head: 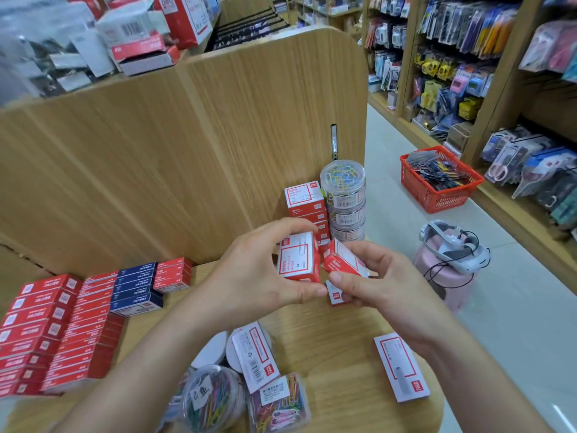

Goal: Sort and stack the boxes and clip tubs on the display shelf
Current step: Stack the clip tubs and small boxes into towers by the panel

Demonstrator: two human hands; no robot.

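Left hand (265,270) pinches one red-and-white box (298,260) upright, label toward camera; right hand (371,285) grips a second box (340,259), tilted, touching the first. Box stack (307,207) and clip tubs (343,195) stand just beyond, straight ahead against the wooden divider (218,135); both hands about equally near.

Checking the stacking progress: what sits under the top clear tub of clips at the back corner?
Under the top clear tub are two more clear tubs, stacked in one column. The lowest one's base is hidden behind the right hand and its red box.

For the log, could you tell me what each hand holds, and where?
Left hand: box, by top and bottom edges. Right hand: tilted box, by its lower end.
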